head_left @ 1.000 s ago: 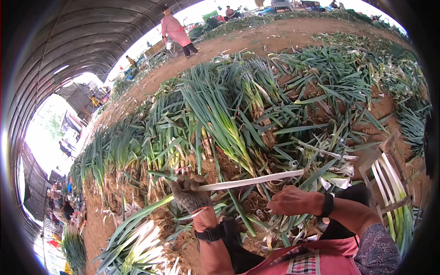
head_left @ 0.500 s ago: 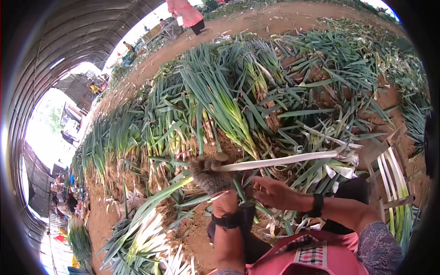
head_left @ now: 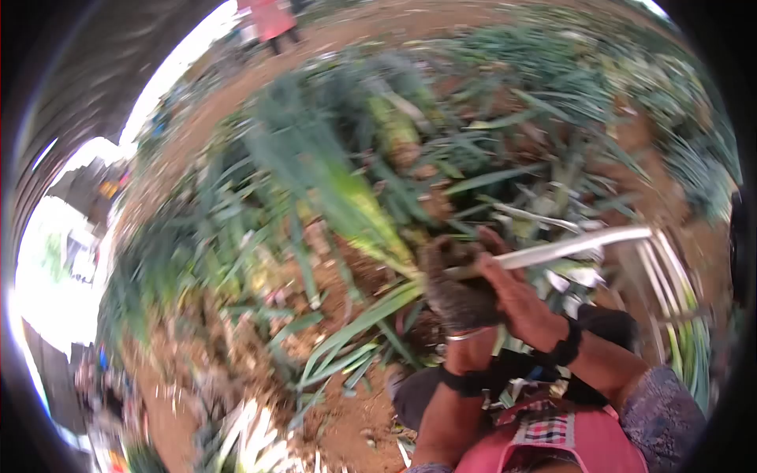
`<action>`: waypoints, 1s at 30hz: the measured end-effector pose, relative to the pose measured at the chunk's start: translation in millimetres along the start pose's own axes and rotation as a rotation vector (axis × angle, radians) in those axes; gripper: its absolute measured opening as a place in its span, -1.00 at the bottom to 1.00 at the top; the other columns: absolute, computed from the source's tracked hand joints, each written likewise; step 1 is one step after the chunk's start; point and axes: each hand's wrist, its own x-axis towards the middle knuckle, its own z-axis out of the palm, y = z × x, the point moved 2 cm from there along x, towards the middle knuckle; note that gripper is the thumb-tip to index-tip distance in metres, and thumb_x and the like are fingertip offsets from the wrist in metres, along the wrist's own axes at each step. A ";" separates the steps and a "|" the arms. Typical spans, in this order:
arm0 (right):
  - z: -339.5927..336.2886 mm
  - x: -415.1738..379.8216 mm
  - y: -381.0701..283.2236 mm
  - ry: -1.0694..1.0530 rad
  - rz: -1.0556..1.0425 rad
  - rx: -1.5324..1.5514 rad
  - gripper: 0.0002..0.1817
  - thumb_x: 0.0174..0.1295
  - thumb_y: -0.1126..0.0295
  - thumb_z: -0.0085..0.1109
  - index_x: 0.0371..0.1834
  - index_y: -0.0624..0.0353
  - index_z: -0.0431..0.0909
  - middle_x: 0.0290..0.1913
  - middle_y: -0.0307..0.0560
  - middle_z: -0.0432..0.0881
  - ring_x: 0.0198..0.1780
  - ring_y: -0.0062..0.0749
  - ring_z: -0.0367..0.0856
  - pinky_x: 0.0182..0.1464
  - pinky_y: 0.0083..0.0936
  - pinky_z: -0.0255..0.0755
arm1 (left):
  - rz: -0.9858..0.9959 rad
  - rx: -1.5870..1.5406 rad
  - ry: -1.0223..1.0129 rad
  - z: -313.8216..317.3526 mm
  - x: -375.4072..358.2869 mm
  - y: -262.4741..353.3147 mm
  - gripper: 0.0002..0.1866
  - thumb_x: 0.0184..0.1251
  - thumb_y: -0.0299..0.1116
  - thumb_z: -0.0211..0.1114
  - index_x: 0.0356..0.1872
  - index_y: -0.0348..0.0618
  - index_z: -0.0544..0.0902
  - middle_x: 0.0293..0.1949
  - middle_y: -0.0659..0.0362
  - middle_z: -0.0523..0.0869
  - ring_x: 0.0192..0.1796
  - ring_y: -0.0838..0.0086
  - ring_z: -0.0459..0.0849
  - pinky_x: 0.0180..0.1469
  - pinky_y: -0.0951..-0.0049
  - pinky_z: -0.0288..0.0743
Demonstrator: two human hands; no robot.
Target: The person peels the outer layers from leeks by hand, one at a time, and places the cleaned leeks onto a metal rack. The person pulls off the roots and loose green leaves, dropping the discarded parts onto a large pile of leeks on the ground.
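Note:
A long green onion with a white stalk (head_left: 579,246) lies across both my hands, its green leaves trailing to the lower left. My left hand (head_left: 457,285), in a dirty glove, is wrapped round the stalk near where the leaves start. Against the stalk just right of the glove is my bare right hand (head_left: 516,292), its fingers raised and partly spread beside the stalk. The view is blurred, so its hold is unclear. The stalk's white end reaches several pale stalks (head_left: 670,272) at the right.
Rows of green onions (head_left: 315,158) cover the brown soil ahead. More white stalks (head_left: 252,441) lie at the lower left. A person in pink (head_left: 270,17) stands at the top. A curved dark cover (head_left: 87,71) arches at the left.
Both hands have moved right and slightly up with the onion. My right hand has come up against the stalk. The view has turned and blurred.

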 end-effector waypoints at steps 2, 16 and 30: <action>-19.4 -8.4 -0.7 0.034 -0.183 -0.130 -0.46 0.37 0.19 -0.09 0.35 0.14 0.11 0.26 -0.07 0.26 0.28 -0.47 0.22 0.29 -0.51 0.13 | -0.040 0.043 -0.020 6.6 4.6 -16.7 -0.63 0.32 -0.05 0.10 -0.18 -0.19 0.53 -0.32 0.15 0.58 -0.27 0.39 0.55 -0.12 0.29 0.49; -109.7 -91.8 -26.0 0.405 0.067 0.397 -0.46 0.28 0.07 0.03 0.21 0.19 0.34 0.12 -0.20 0.45 0.15 -0.50 0.35 0.10 -0.59 0.25 | -0.320 0.411 -0.268 64.4 -37.9 -98.5 -0.65 0.38 -0.10 -0.04 -0.23 -0.24 0.43 -0.32 0.13 0.48 -0.23 0.34 0.47 -0.03 0.30 0.39; -260.2 -287.3 -218.9 0.933 -1.196 -0.143 -0.52 0.32 -0.04 -0.11 -0.02 0.19 0.23 -0.44 -0.21 0.49 -0.41 -0.65 0.48 -0.40 -0.66 0.38 | -0.499 0.569 -0.362 -30.0 -84.9 -72.9 -0.77 0.30 -0.27 -0.02 -0.20 -0.17 0.51 -0.23 0.16 0.54 -0.22 0.35 0.51 -0.12 0.31 0.45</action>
